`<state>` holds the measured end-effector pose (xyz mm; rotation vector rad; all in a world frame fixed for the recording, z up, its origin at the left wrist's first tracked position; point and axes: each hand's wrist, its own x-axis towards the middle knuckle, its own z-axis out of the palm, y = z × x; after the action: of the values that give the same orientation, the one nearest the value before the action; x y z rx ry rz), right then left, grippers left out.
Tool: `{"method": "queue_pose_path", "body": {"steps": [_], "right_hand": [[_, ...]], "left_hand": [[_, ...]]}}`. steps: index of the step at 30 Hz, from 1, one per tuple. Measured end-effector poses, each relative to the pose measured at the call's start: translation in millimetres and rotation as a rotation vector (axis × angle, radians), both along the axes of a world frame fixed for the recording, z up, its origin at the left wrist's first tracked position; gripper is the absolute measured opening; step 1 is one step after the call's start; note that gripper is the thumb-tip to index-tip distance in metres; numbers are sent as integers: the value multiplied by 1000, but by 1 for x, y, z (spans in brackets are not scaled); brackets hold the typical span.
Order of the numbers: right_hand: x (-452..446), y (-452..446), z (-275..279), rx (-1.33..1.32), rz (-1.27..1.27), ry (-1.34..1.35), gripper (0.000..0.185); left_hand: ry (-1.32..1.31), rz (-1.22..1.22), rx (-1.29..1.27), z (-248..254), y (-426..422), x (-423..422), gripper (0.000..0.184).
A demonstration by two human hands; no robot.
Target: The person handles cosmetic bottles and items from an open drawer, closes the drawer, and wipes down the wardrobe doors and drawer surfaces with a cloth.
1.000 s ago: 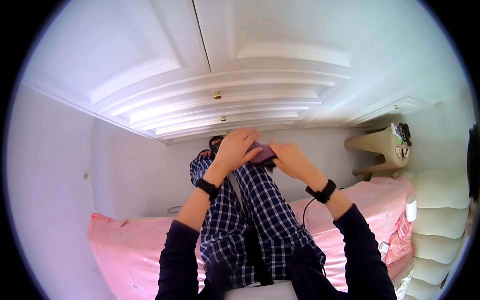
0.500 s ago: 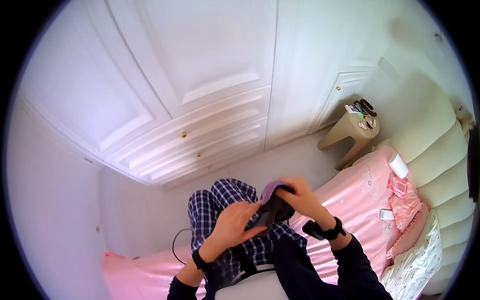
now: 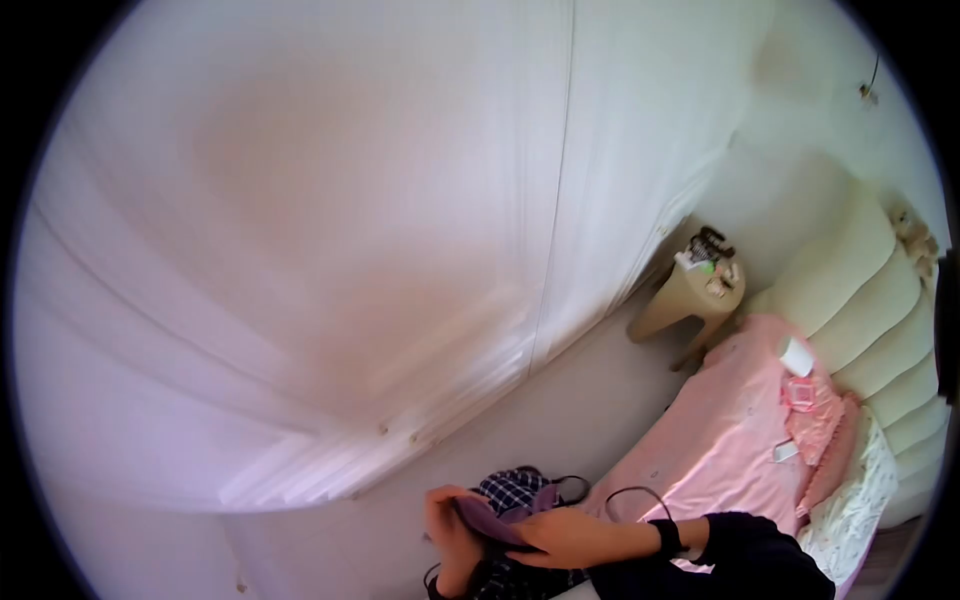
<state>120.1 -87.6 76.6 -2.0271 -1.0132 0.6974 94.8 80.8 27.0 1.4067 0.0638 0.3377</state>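
A soft purple item with a dark inner side (image 3: 488,520) is held low in the view, above plaid-covered legs (image 3: 512,486). My left hand (image 3: 452,535) grips it from the left, fingers closed round its edge. On the other side, my right hand (image 3: 560,535) is closed on its near right part, with a black band on the wrist. Blur and the hands hide part of the item, so I cannot tell its exact kind. A thin dark cord loop (image 3: 640,489) arches beside my right forearm.
White wardrobe doors (image 3: 380,230) fill the left and middle. A beige stool (image 3: 680,304) carries small items. On the pink bed (image 3: 680,420) at the right lie a white cylinder (image 3: 796,356), a pink packet (image 3: 801,394) and a small white object (image 3: 785,451). A padded headboard (image 3: 835,255) stands behind.
The view has tilted up and turned, so hands and legs sit lower in it. The purple item stays in both hands and its dark inner side now shows differently.
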Motion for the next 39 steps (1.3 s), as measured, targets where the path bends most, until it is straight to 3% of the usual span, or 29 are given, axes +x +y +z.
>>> {"method": "queue_pose_path", "body": {"steps": [3,4,7,9,13,14,17,18,19,21,23,24,27,31,32,33,35,36,38,39], "right_hand": [[45,13,75,-48,3,-2,34],[52,17,103,-29,-10,-2,36],[60,25,195,169,-46,58,38],[59,19,240,319,-24,182,38],[79,9,276,599,-122,262,29],[86,-2,277,494,-149,250,26],[94,-44,270,406,-336,481,26],[91,-51,277,699,-471,458,31],[96,-62,275,783,-572,491,34],[115,-91,268,945,-764,552,42],[141,-116,275,1130,-731,522,43],[160,-129,281,1223,-708,498,44],[220,-167,292,1100,-577,-70,46],[315,-198,314,516,-603,-887,70],[341,-194,321,415,-577,-1013,66],[359,-187,332,271,-542,-1042,62],[387,-171,363,-205,-349,-829,56],[399,-158,371,-321,-254,-738,55],[417,-133,334,86,-394,-854,60],[424,-123,312,464,-553,-1011,53]], "left_hand": [[-67,227,17,63,15,32,21],[-45,233,76,88,21,40,32],[-482,165,419,154,20,61,47],[-546,-106,327,160,24,62,82],[-186,-725,188,144,22,77,77],[-89,-835,168,141,19,85,76],[80,-1002,146,138,6,112,73],[107,-1019,145,139,1,123,72],[129,-1024,149,142,-4,133,70],[152,-1000,157,151,-19,154,68],[141,-931,169,165,-41,175,66],[78,-845,148,174,-60,185,57],[28,-695,92,208,-122,221,57],[-95,-622,70,264,-181,271,38],[-118,-535,62,276,-192,278,39],[-144,-445,56,285,-198,284,39],[-140,-246,103,307,-206,293,39],[-119,-113,106,304,-203,299,37],[-84,136,189,289,-191,303,34],[-105,80,213,280,-180,305,32]]}}
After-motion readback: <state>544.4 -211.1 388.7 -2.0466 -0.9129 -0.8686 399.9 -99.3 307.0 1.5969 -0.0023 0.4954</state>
